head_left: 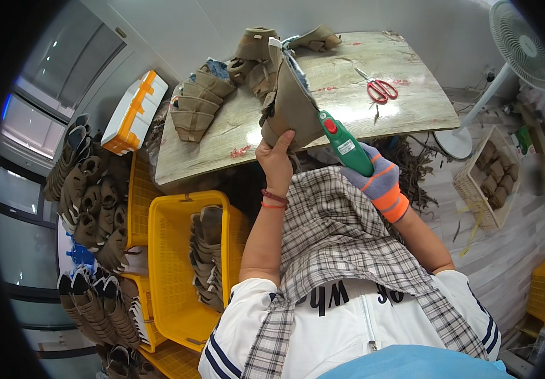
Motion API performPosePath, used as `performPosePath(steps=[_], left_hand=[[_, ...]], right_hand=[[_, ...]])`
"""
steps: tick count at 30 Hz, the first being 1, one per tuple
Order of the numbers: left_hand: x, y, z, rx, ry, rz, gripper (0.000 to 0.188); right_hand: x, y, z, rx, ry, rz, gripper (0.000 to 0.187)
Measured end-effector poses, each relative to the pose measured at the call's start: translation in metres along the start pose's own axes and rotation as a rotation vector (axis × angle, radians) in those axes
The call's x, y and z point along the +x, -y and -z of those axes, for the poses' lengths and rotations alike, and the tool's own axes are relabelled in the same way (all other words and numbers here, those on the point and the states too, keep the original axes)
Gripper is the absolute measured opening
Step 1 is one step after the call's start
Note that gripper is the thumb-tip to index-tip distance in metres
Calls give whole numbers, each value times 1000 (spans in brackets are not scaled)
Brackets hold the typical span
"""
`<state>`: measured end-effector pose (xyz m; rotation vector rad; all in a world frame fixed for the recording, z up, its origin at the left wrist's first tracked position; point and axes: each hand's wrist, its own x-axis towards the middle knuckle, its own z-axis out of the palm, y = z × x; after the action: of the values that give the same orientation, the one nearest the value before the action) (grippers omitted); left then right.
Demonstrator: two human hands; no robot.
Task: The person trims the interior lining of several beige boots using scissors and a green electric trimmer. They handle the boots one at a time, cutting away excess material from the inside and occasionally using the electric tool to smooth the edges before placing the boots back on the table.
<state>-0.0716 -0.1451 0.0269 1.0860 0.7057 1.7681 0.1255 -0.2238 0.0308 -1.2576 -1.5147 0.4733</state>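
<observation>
My left hand (275,165) is closed on the lower edge of a brown shoe upper (293,104), thumb on its outer face. The upper is held up in front of the table, with pale fluffy lining along its right edge. In a grey and orange glove, my right hand (377,177) grips a green handheld power tool (346,144) with a red button, perhaps electric scissors. Its head meets or nearly meets the upper's right edge; the working tip cannot be made out. Beyond them, nested brown uppers (200,104) and a few loose ones (257,44) lie on the table.
The marbled table (411,95) carries red-handled scissors (381,90). Yellow crates (165,265), one with uppers inside, and stacked uppers (92,196) stand at left, near a white-orange box (135,114). At right are a fan (522,44), a cream basket (486,215) and floor scraps (414,170).
</observation>
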Motion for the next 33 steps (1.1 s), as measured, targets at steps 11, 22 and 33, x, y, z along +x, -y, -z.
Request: performPosePath(steps=[11, 22, 33], left_hand=[[-23, 6, 11, 527, 105, -198, 17], [-26, -6, 17, 852, 387, -634, 13], [-29, -65, 33, 303, 234, 28, 32]], right_hand=[[14, 26, 11, 291, 93, -247, 52], [30, 34, 28, 511, 143, -352, 44], [42, -2, 40, 319, 39, -244, 39]])
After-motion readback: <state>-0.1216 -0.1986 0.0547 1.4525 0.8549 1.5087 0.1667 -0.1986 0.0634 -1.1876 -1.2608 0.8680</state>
